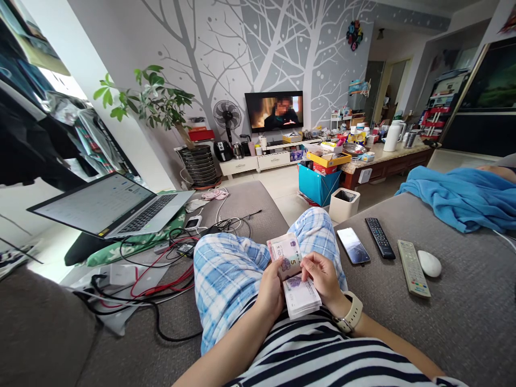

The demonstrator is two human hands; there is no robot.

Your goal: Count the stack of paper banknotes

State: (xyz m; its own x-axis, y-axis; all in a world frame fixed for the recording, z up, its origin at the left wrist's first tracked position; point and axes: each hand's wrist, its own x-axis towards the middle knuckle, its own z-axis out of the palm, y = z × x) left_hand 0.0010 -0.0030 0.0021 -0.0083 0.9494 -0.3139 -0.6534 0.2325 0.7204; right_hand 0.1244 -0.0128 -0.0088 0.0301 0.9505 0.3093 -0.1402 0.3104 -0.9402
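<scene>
An open laptop [116, 207] sat at the far left on a green cushion [133, 244], with tangled red and black cables [153, 279] spread across the grey sofa [463, 322] between it and the person's lap. The left hand [271, 293] gripped a stack of banknotes [296, 285] above the plaid-trousered knees, its fingers closed around the stack's left edge. The right hand [324, 277], wearing a watch [351, 314], pinched the top note, fingers together on it. Further right, clear of the hands, lay a phone [353, 245], a black remote [379, 237], a grey remote [413, 267] and a white mouse [429, 263], near a blue blanket [459, 196].
</scene>
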